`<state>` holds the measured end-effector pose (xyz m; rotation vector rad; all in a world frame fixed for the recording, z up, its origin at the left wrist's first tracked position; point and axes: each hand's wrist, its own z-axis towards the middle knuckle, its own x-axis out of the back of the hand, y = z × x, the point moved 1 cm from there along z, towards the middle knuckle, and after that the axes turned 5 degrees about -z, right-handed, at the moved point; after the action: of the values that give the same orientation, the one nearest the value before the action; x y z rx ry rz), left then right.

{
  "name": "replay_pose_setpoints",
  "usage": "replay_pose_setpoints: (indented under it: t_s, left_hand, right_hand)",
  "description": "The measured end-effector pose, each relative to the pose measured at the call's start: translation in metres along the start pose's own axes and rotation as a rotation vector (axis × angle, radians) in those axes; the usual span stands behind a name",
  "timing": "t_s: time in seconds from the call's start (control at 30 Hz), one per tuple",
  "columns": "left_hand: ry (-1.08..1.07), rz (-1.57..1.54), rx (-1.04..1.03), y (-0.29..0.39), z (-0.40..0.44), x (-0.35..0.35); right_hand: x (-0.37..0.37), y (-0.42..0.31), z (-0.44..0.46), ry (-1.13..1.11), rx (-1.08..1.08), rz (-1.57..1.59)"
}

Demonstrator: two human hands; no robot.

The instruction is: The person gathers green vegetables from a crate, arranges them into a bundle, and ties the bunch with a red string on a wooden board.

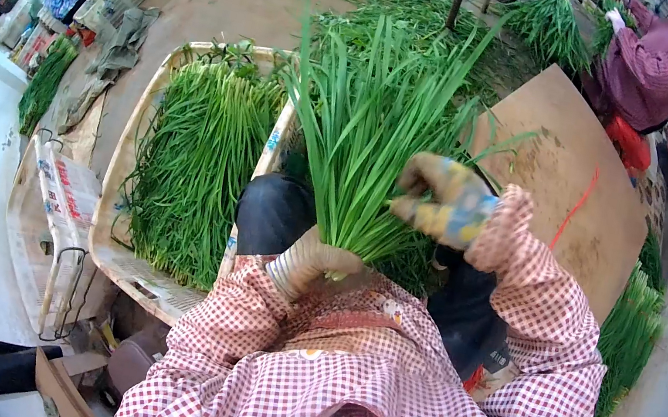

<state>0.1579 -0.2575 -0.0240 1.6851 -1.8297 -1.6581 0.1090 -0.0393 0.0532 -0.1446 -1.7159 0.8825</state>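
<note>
My gloved left hand [311,265] is closed around the pale lower ends of a bunch of garlic chives [373,135]. The leaves fan upward and away from me, above my lap. Just right of the bunch is my right hand [446,199], in a glove with a blue and yellow patterned cuff. Its fingers are curled, with a gap between them and the thumb, and they look slightly blurred. More cut chives [409,261] lie beneath the bunch, between my knees.
At my left stands a plastic crate [111,211] holding neatly laid chives [201,160]. Another crate [38,234] is beyond it. Loose chives [420,11] cover the floor ahead. A brown board [569,151] with a red strip [577,209] lies right; a co-worker [653,68] bends behind it.
</note>
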Motion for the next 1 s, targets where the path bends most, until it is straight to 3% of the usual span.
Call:
replay_pose_setpoints:
  t_s: [0.1,0.2,0.27,0.3,0.4,0.5,0.57,0.6,0.67,0.8,0.9,0.93,1.0]
  left_hand:
    - [0.007,0.019,0.064,-0.002,0.006,-0.002]
    - [-0.031,0.059,-0.013,-0.008,0.014,-0.002]
    - [-0.003,0.389,-0.176,-0.008,0.017,-0.005]
    - [-0.007,0.391,-0.175,-0.005,0.016,-0.007]
    - [0.035,0.346,-0.021,-0.004,0.013,-0.01]
    - [0.039,0.336,-0.228,-0.014,0.015,-0.003]
    - [0.038,0.005,-0.004,-0.007,0.006,-0.001]
    - [0.037,0.008,-0.002,-0.002,0.004,-0.006]
    - [0.084,-0.117,-0.042,0.007,0.002,-0.015]
    - [0.088,-0.052,-0.048,0.009,-0.005,-0.004]
    - [0.087,0.113,-0.046,0.007,-0.012,0.015]
    - [0.101,0.135,-0.072,0.005,-0.017,0.022]
    - [0.115,0.156,-0.112,0.004,-0.03,0.033]
  right_hand:
    - [0.002,-0.018,0.001,-0.312,-0.175,-0.363]
    - [0.001,-0.024,0.012,-0.485,-0.25,-0.484]
    - [0.0,-0.012,0.017,-0.443,-0.178,-0.444]
    - [0.0,-0.008,0.02,-0.436,-0.122,-0.368]
    - [-0.004,-0.007,0.023,-0.423,-0.089,-0.284]
    - [-0.018,0.007,0.028,-0.346,0.038,-0.142]
    - [-0.022,0.012,0.033,-0.298,0.058,-0.166]
    - [-0.02,0.011,0.036,-0.255,0.078,-0.197]
    - [-0.013,0.01,0.044,-0.285,0.022,-0.069]
    - [0.009,0.016,0.059,-0.343,-0.017,-0.095]
    - [0.045,0.017,0.058,-0.115,-0.13,-0.321]
    - [0.062,0.025,0.06,-0.115,-0.196,-0.276]
    - [0.085,0.06,0.049,0.142,-0.233,0.093]
